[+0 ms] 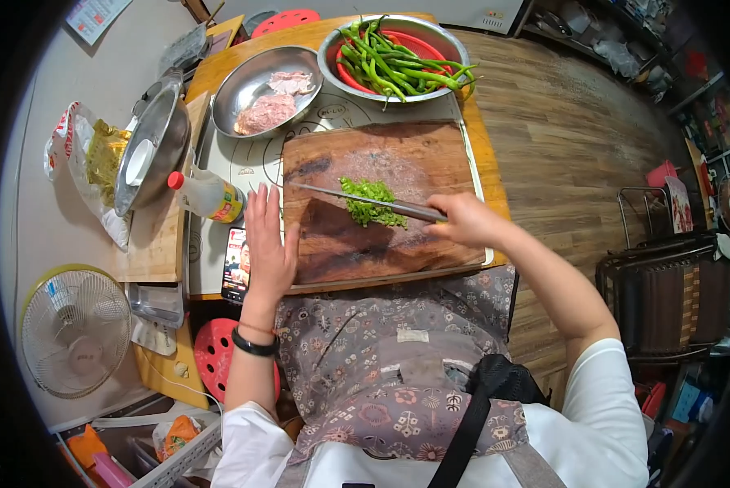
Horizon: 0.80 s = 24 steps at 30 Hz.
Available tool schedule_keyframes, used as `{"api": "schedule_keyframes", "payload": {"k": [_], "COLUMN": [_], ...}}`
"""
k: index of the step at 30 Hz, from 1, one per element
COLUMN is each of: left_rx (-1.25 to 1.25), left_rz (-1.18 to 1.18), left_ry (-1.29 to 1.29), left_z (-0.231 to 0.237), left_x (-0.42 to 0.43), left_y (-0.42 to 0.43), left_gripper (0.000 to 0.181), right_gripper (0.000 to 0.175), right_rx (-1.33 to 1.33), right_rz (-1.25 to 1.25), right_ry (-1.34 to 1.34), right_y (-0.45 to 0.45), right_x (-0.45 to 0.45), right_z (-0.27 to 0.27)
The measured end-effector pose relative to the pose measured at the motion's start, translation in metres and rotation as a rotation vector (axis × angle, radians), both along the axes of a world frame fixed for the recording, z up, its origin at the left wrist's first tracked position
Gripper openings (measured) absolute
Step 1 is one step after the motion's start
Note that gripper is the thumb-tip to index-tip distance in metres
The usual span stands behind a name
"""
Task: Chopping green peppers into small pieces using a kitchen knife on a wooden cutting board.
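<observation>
My right hand grips the handle of a kitchen knife, whose blade points left across a heap of chopped green pepper. The heap lies on a thick wooden cutting board. My left hand is spread flat at the board's left edge, fingers extended, holding nothing; part of a lit smartphone shows beside it. Behind the board, a steel bowl holds raw meat. To its right, long green peppers fill a red plastic colander set in a steel basin.
A red-capped bottle stands left of my left hand. Farther left, a metal bowl rests tilted on a wooden board near a plastic bag. An electric fan is at the lower left, a red stool under the table.
</observation>
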<state>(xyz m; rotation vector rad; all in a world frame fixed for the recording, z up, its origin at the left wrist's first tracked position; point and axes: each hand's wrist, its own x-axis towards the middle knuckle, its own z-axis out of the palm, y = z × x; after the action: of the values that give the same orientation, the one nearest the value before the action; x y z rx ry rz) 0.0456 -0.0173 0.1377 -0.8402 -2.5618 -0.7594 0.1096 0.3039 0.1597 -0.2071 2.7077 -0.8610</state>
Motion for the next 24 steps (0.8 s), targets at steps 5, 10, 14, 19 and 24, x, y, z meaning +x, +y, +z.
{"api": "schedule_keyframes", "payload": {"k": [5, 10, 14, 19, 24], "left_rx": [-0.086, -0.221, -0.293, -0.349, -0.401], "left_rz": [0.006, -0.059, -0.033, -0.005, -0.078], "left_ry": [-0.055, -0.156, -0.222, -0.107, -0.138], "left_z": [-0.020, -0.043, -0.043, -0.044, -0.038], "left_x": [-0.053, -0.074, -0.070, -0.080, -0.066], "left_y": [0.032, 0.062, 0.083, 0.086, 0.090], "left_gripper": [0.054, 0.051, 0.049, 0.047, 0.046], "right_gripper": [0.035, 0.032, 0.033, 0.021, 0.018], "right_rx": [0.109, 0.391, 0.521, 0.448, 0.434], "right_rz": [0.153, 0.142, 0.097, 0.009, -0.042], "right_ry": [-0.005, 0.123, 0.251, 0.261, 0.235], "right_y": [0.033, 0.016, 0.034, 0.032, 0.021], "right_x": [-0.028, -0.035, -0.031, -0.037, -0.016], "right_z": [-0.005, 0.010, -0.043, -0.038, -0.045]}}
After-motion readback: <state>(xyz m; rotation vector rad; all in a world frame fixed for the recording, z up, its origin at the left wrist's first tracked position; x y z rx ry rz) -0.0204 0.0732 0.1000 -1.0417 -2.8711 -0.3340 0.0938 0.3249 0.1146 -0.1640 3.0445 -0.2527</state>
